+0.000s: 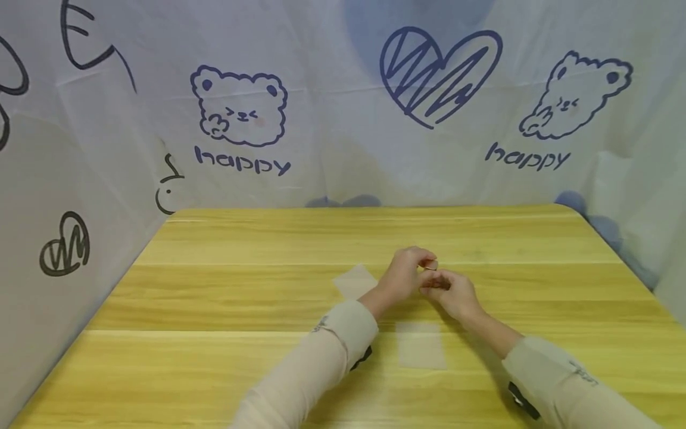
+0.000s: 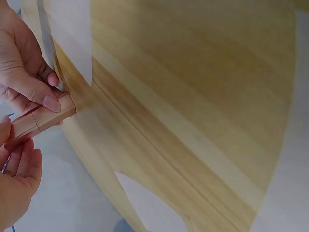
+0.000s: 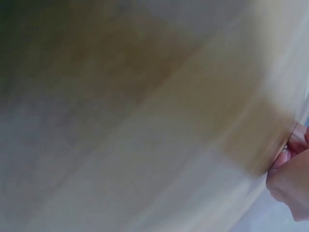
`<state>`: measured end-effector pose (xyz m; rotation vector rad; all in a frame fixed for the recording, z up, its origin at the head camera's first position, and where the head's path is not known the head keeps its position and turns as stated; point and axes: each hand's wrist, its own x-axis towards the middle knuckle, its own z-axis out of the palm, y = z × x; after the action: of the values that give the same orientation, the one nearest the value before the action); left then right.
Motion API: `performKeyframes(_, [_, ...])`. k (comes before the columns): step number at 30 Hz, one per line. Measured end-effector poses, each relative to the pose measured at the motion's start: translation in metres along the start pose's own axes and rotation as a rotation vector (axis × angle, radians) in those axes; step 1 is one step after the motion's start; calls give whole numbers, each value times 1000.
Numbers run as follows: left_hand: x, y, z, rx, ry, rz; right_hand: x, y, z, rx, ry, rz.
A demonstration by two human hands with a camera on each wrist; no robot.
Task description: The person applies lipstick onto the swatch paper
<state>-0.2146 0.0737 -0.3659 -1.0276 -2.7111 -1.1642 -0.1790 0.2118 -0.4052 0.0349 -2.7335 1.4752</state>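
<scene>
Both hands meet over the table, a little right of the middle in the head view. Between them is a small reddish-brown oblong stick (image 2: 46, 116) with flat sides and a seam across its middle. My left hand (image 1: 401, 275) pinches one end of it, thumb on one side and fingers on the other. My right hand (image 1: 457, 296) grips the other end, its thumb lying flat on top. From the head view the stick is mostly hidden by the fingers. The right wrist view catches only part of a hand (image 3: 292, 186) and the stick's end at its right edge.
Two pale, thin square sheets lie on the wood-grain table (image 1: 214, 298): a tilted sheet (image 1: 355, 282) beside the left hand and a straight sheet (image 1: 420, 345) between the forearms. A white cloth (image 1: 332, 131) with drawn bears and hearts hangs behind the table.
</scene>
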Motion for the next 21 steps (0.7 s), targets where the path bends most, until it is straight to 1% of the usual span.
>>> performKeyframes(3, [1, 1, -3, -15, -11, -4, 1, -1, -2, 7, -17, -2])
performKeyframes(7, [-2, -2, -6, -15, -20, -4, 0, 0, -6, -1, -68, -28])
performKeyframes(10, [-6, -5, -9, -11, -5, 18, -1, 0, -8, -10, -105, -52])
performKeyframes(14, [-10, -6, -14, -44, 19, 50, -2, -3, -11, -21, -131, -63])
performKeyframes(18, [-12, -7, -19, -66, 22, 59, -4, -7, -12, -20, -162, -74])
performKeyframes(21, [-15, -8, -22, -82, 19, 52, -5, -9, -13, -21, -174, -80])
